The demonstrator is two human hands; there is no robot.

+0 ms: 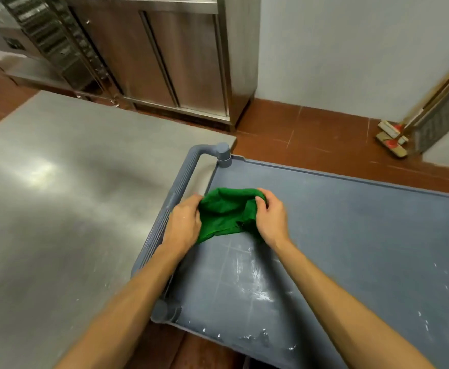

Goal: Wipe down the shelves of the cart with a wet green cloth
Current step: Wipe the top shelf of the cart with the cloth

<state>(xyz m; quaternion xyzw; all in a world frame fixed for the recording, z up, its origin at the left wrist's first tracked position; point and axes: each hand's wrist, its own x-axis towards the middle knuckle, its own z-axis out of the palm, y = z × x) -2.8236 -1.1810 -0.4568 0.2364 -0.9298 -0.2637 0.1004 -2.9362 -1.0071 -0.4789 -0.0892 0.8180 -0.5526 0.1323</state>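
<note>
Hands: your left hand (185,222) and right hand (271,217) both grip the cloth (223,211), fingers curled round it.
Tip: fold it flat, then rub the white marks on the top shelf (351,235).

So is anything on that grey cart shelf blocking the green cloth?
Nothing visible does. The left hand and right hand grip the crumpled green cloth, and the grey plastic top shelf around it carries only white smears.

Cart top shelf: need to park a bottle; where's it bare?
Bare: the shelf right of the right hand, and the steel table beside the handle. Crowded: the handle end, where left hand and right grip the green cloth.
</note>
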